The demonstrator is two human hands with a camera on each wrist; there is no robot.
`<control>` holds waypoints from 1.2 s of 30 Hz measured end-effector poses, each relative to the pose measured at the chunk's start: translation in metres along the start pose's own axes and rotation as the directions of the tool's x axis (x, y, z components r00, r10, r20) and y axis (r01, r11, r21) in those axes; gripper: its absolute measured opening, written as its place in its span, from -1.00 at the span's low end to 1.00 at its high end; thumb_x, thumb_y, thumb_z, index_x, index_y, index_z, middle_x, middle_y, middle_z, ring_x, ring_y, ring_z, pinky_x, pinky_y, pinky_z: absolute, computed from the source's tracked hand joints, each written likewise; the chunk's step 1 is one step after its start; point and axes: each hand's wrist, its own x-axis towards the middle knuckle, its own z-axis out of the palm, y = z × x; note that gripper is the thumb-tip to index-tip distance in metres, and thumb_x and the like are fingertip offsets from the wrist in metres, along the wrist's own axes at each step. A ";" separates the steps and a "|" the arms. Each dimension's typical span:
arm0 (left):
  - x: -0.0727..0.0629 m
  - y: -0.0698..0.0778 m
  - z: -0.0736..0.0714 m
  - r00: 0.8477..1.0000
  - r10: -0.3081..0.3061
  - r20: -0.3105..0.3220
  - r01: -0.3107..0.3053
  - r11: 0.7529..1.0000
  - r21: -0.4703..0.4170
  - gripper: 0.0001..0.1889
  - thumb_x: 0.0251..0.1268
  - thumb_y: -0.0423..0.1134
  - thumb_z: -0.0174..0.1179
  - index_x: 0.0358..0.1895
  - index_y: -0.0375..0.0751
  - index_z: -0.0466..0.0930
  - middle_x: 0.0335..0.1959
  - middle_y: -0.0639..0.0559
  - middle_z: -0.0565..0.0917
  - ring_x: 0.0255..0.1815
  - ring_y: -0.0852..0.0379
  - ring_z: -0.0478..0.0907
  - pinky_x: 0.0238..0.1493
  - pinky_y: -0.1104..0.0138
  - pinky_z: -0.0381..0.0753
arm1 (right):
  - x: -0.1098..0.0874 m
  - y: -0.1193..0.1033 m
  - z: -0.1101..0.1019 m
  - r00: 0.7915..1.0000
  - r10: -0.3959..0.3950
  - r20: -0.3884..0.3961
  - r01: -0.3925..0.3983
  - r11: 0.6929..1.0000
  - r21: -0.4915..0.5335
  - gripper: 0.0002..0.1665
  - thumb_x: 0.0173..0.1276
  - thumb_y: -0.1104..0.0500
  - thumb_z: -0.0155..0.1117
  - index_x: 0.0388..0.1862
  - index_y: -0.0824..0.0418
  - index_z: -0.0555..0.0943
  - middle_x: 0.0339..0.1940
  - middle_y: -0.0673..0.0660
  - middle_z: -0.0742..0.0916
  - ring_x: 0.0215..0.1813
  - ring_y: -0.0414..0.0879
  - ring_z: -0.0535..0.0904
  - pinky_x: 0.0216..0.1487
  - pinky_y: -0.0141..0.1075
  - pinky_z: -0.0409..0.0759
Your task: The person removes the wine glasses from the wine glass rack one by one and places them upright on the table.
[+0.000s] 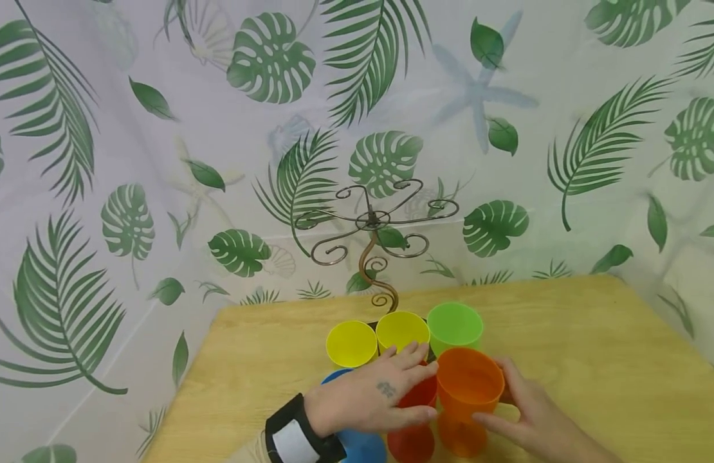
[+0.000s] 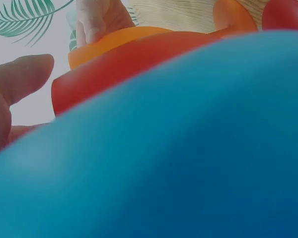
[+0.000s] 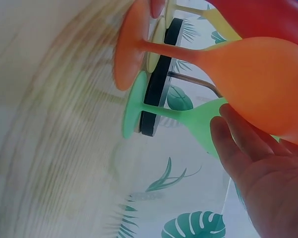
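Observation:
Plastic goblets stand grouped on the table. In the head view my left hand (image 1: 371,392), fingers spread and fairly straight, reaches over the red goblet (image 1: 411,440) and hides part of it. The blue goblet (image 1: 363,445) lies under that wrist; its bowl fills much of the left wrist view. My right hand (image 1: 533,411) holds the orange goblet (image 1: 469,379) by its bowl, thumb on the near side and fingers on the far right side. The right wrist view shows the orange goblet's round foot and stem, with the green goblet (image 3: 135,106) just behind.
Two yellow goblets (image 1: 352,344) and the green one form the back row. Behind them rises a curled metal stand (image 1: 373,222) with scrolled arms on a dark base (image 3: 161,79). The wooden table (image 1: 270,360) meets a leaf-printed backdrop (image 1: 334,128).

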 end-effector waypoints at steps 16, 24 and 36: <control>-0.009 0.004 -0.002 1.000 0.011 -0.005 -0.010 1.000 0.022 -0.26 0.56 0.20 0.02 0.62 -0.10 0.16 0.68 -0.10 0.00 0.69 -0.03 -0.09 0.65 0.00 -0.03 | -0.002 -0.010 0.003 0.995 0.096 0.012 -0.096 0.995 -0.014 -0.23 0.34 -0.07 0.46 0.36 0.11 0.30 0.23 0.04 0.68 0.08 -0.28 0.68 0.01 -0.39 0.69; -0.005 0.009 -0.002 0.999 0.028 0.015 -0.028 1.000 0.001 -0.24 0.53 0.19 0.06 0.63 -0.08 0.14 0.69 -0.08 -0.04 0.70 0.00 -0.15 0.66 0.00 -0.06 | -0.010 -0.008 -0.005 0.988 0.148 0.033 -0.146 0.988 -0.050 -0.18 0.34 -0.12 0.44 0.40 0.12 0.27 0.26 0.07 0.67 0.08 -0.31 0.67 0.01 -0.43 0.67; 0.000 0.014 0.001 0.997 0.061 0.050 -0.061 0.998 0.004 -0.14 0.49 0.19 0.12 0.68 -0.01 -0.04 0.70 -0.07 -0.12 0.71 0.03 -0.19 0.65 -0.03 -0.05 | -0.019 0.002 -0.012 0.984 0.153 0.089 -0.149 0.988 -0.046 -0.18 0.39 -0.03 0.42 0.46 0.14 0.25 0.25 0.10 0.71 0.10 -0.34 0.67 -0.01 -0.28 0.72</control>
